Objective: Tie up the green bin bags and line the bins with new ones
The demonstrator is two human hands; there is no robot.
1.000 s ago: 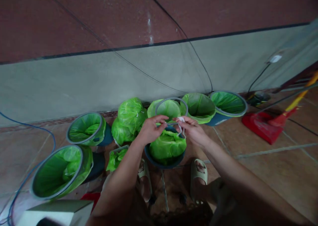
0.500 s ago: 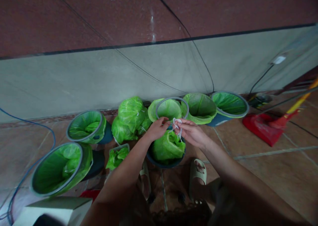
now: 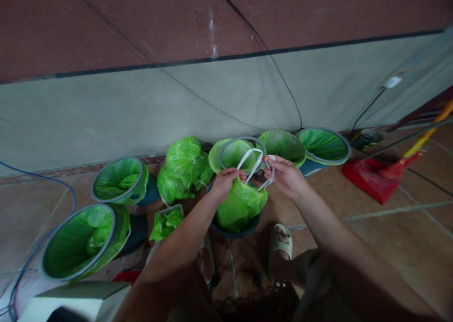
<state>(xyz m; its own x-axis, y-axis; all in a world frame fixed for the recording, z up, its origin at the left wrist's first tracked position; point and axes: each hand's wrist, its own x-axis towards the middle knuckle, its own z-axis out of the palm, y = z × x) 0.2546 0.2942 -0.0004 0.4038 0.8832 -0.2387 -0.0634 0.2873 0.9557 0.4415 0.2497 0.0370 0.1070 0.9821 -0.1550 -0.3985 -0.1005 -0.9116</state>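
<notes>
A green plastic bag (image 3: 239, 206) fills a dark blue bin (image 3: 235, 231) between my feet. My left hand (image 3: 223, 181) pinches the gathered neck of the bag. My right hand (image 3: 286, 176) is closed on the bag's white drawstring (image 3: 252, 161), which stretches in loops from the bag's neck to my fingers. Just behind my hands stands another bin with a grey rim ring (image 3: 242, 148) and a green liner.
Several green-lined bins stand along the wall: two at left (image 3: 119, 179) (image 3: 79, 241), two at right (image 3: 283, 145) (image 3: 323, 145). Tied green bags (image 3: 184, 164) lie behind. A red dustpan (image 3: 371, 179), cables on floor and wall, a white box (image 3: 71, 301) and my sandals (image 3: 281, 239) are nearby.
My right hand has pulled away to the right and up, drawing the white drawstring out into long loops. The bag's neck has gathered tighter under my left hand.
</notes>
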